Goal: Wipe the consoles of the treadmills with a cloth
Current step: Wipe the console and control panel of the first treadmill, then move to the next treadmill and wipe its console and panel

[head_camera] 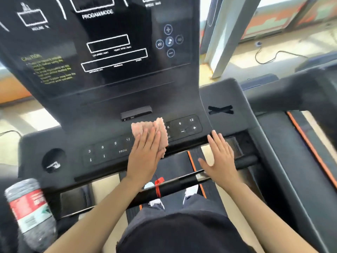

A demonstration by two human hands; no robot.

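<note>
A black treadmill console (73, 114) fills the view, with a dark display above and a flat button panel (107, 148) below. A pink cloth (160, 128) lies on the middle of that panel. My left hand (144, 156) presses flat on the cloth with straight fingers. My right hand (220, 159) hovers just right of it, fingers spread and straight, holding nothing, its fingertips at the console's front edge below the right button pad (186, 126).
A plastic bottle with a red label (29, 209) stands in the holder at lower left. A black handlebar (175, 187) with a red safety clip (158, 183) crosses below my hands. A second treadmill (291, 143) sits to the right. Cables lie on the floor beyond.
</note>
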